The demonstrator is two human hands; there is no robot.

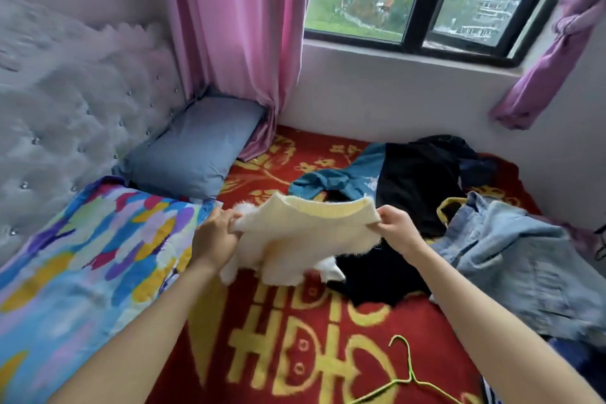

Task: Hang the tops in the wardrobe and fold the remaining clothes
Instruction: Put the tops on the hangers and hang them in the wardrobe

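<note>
Pinching a cream sweater [305, 236] at its shoulders, both hands are seen above the bed. One shoulder is gripped by the left hand [214, 233], the other by the right hand [398, 228], collar uppermost. The sweater is held spread out, hem hanging low over a red blanket [295, 338]. Behind it, a black garment [413, 187] and a teal garment [331, 182] are heaped. Denim [511, 256] is crumpled at the right, touching a yellow hanger [451, 200]. A green hanger [410, 371] lies by the right forearm. A pillow [193, 147] is seen far left.
</note>
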